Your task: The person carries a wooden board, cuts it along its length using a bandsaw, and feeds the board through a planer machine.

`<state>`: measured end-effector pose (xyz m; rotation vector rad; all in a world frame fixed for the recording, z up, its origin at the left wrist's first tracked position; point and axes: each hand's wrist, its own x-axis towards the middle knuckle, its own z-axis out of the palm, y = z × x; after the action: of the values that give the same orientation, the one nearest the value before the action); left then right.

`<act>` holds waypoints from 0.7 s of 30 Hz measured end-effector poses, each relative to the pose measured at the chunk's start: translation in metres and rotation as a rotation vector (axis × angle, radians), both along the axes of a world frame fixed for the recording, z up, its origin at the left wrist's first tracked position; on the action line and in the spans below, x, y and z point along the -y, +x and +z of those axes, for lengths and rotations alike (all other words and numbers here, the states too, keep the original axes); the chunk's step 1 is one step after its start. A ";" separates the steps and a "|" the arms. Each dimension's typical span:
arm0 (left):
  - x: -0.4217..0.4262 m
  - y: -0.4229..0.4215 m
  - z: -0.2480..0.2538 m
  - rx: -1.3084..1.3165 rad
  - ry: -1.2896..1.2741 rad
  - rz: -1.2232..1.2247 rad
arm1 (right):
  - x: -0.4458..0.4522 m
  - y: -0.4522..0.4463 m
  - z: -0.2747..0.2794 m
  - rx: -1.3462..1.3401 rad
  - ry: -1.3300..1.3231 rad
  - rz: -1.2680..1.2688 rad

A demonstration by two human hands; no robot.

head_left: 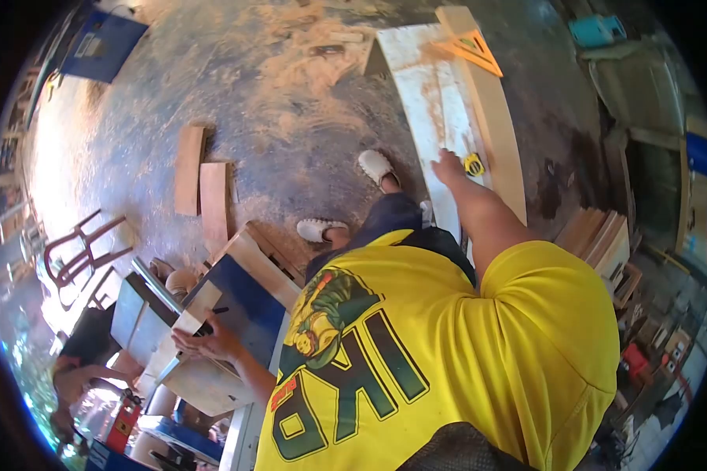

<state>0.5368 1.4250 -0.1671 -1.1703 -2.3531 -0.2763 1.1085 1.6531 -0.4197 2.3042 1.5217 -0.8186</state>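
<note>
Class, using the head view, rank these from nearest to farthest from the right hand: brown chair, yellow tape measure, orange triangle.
1. Yellow tape measure: just right of the right hand.
2. Orange triangle: ahead, slightly right.
3. Brown chair: far left of the view.

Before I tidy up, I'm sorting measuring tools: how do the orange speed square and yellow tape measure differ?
The speed square is an orange triangle; the tape measure is a compact yellow-and-black case. The speed square looks larger than the tape measure. The tape measure sits beside the right hand; the speed square lies farther from it. Both are handheld measuring tools.
</note>
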 end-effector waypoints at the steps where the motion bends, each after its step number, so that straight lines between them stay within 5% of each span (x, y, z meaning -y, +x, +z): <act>1: 0.000 0.003 0.006 -0.035 -0.109 0.057 | 0.014 0.033 0.001 0.003 -0.067 -0.064; 6: 0.009 -0.012 0.006 -0.077 -0.244 0.128 | 0.072 0.113 0.002 0.208 0.006 -0.212; 10: 0.001 -0.006 0.020 -0.072 -0.430 0.242 | 0.092 0.147 -0.009 0.086 -0.211 -0.350; 15: 0.008 -0.023 0.022 -0.072 -0.534 0.262 | 0.116 0.152 -0.033 -0.014 -0.334 -0.195; 18: 0.018 -0.027 0.037 -0.281 -0.998 0.061 | 0.104 0.135 -0.064 -0.082 -0.255 -0.033; 19: 0.012 -0.019 0.035 -0.210 -0.950 0.109 | 0.093 0.120 -0.071 -0.021 -0.275 -0.348; 21: 0.001 -0.010 0.034 -0.030 -0.716 0.252 | 0.116 0.133 -0.129 -0.139 -0.160 -0.077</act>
<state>0.5267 1.4241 -0.1335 -1.1208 -2.6125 0.7190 1.2413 1.5371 -0.5485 2.2414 1.3734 -1.0996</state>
